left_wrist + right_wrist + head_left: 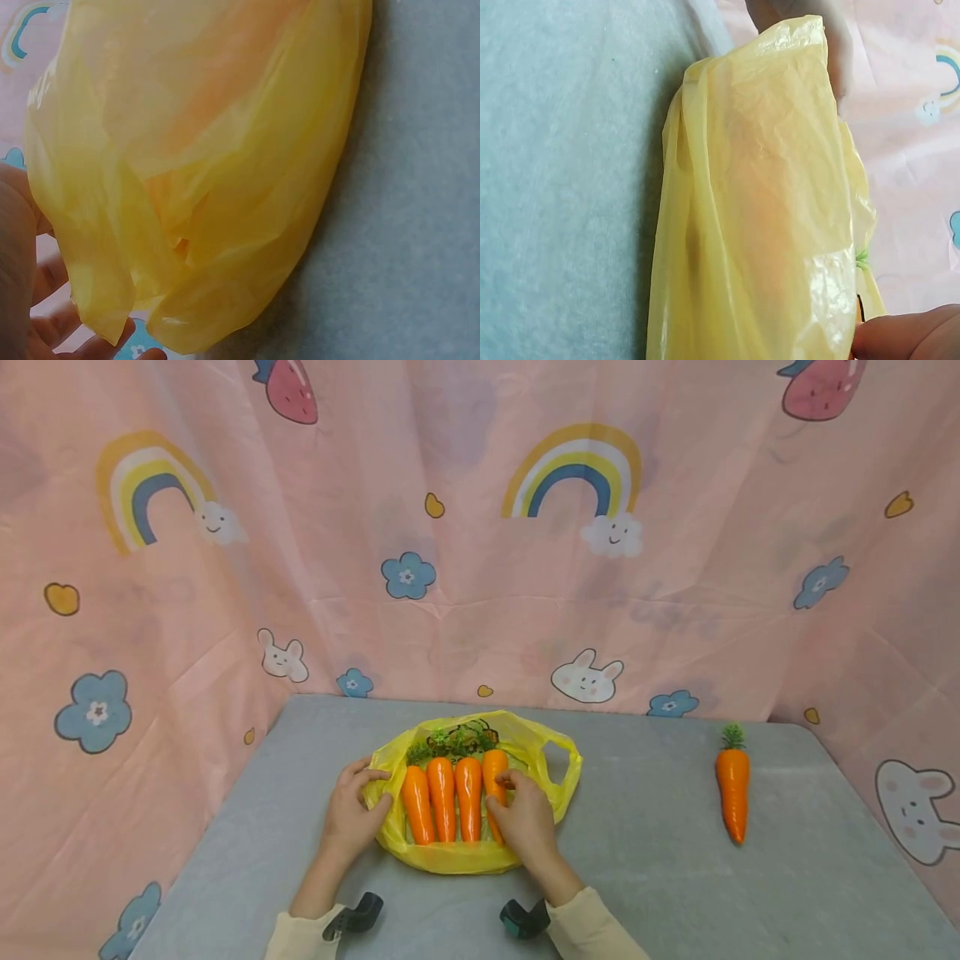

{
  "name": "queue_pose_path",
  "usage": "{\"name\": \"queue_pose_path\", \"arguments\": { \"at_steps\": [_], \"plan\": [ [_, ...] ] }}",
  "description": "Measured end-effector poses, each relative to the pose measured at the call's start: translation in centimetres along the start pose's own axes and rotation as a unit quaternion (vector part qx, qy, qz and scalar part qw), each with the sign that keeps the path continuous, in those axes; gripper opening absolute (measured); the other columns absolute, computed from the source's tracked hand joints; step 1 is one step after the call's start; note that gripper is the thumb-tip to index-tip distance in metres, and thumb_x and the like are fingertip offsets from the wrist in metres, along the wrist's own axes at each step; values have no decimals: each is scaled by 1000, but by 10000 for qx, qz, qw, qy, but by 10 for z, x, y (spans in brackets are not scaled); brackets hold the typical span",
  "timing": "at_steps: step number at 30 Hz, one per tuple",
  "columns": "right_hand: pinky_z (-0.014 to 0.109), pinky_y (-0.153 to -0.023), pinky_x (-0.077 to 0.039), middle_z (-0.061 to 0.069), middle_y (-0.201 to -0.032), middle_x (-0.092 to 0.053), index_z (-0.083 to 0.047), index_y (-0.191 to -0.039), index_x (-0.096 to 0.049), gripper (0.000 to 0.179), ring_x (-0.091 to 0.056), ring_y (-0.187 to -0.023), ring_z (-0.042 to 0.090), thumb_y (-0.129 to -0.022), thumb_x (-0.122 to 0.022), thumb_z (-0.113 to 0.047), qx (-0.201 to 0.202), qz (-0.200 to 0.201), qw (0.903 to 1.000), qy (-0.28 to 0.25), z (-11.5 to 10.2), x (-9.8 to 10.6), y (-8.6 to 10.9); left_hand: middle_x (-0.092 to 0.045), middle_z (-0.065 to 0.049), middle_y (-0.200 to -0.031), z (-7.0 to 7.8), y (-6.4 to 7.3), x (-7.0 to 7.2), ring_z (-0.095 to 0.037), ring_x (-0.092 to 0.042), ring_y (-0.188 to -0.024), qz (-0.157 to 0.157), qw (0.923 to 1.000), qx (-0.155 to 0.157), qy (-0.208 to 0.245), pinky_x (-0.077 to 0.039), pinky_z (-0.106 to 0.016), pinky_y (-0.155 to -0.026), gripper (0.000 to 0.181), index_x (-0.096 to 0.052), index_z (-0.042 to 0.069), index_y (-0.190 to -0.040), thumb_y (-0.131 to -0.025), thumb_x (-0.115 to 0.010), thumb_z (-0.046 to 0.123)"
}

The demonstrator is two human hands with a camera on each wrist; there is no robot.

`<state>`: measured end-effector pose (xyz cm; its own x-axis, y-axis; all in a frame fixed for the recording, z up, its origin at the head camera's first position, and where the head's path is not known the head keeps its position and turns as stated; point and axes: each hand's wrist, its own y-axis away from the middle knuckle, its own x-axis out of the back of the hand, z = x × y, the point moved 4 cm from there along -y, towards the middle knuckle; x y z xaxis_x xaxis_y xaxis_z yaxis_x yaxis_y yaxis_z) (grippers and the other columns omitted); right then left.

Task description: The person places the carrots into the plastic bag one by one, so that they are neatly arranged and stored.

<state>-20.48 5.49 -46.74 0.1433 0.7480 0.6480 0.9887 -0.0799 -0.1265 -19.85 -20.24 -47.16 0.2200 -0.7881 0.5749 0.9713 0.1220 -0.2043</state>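
A yellow plastic bag point(461, 860) lies with its mouth spread open on the table. Inside it, several orange carrots point(444, 802) with green tops lie side by side. At the bag's left rim, my left hand point(352, 806) grips the plastic; in the left wrist view its fingers point(52, 281) show beside the yellow film. My right hand point(528, 818) pinches the rightmost carrot in the bag point(493, 768) between thumb and fingers, partly covering it. The right wrist view is mostly filled by the bag's side point(757, 202), which hides most of the carrots.
A single carrot point(733, 793) lies on the grey table point(637, 877) to the right, leafy end away from me. The bag's handle loop point(566, 768) sticks out on the right. A pink patterned curtain point(480, 627) hangs behind the table and along its sides.
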Motion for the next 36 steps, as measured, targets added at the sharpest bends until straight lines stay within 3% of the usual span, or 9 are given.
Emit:
{"name": "queue_pose_path", "arguments": {
  "at_steps": [7, 21, 26, 32, 36],
  "plan": [
    [42, -81, -54, 9, -99, -70, -6, -100, -67, 24, -66, -94, 26, -79, -75, -14, 236, 71, 9994, 252, -2, -4, -3, -47, -16, -140, -1, 0, 0, -40, -44, -132, 17, 10000, -11, 12, -38, -55, -106, 25, -69, 5, -105, -80, -67, 9],
    [42, -83, -53, 10, -99, -69, -7, -100, -66, 26, -64, -94, 26, -77, -77, -14, 121, -75, 9998, 136, 2, -2, 0, -47, -16, -141, -1, -1, 0, -40, -44, -132, 3, 10000, 2, -32, -41, -52, -101, 26, -69, 5, -106, -80, -67, 10],
    [42, -83, -53, 9, -101, -69, -8, -101, -65, 28, -64, -95, 26, -77, -78, -15, 49, -184, 9995, 268, 3, -2, 3, -48, -16, -141, -1, 0, -1, -39, -47, -129, 10, 9999, -47, -117, -45, -46, -92, 26, -69, 6, -106, -80, -67, 11],
    [44, -87, -52, 10, -107, -68, -6, -107, -65, 34, -63, -99, 27, -78, -78, -17, 138, -420, 9980, 456, 1, 3, 7, -48, -17, -140, 0, 0, 0, -40, -45, -131, 25, 10000, -51, -43, -42, -49, -98, 25, -69, 5, -105, -80, -67, 9],
    [45, -88, -52, 11, -113, -66, -7, -113, -64, 37, -63, -102, 28, -80, -76, -19, 472, -490, 9966, 457, -3, 7, 11, -47, -17, -141, 0, 0, 2, -41, -43, -132, 15, 10000, -50, -10, -39, -53, -104, 26, -69, 4, -106, -81, -67, 9]
  ]
}}
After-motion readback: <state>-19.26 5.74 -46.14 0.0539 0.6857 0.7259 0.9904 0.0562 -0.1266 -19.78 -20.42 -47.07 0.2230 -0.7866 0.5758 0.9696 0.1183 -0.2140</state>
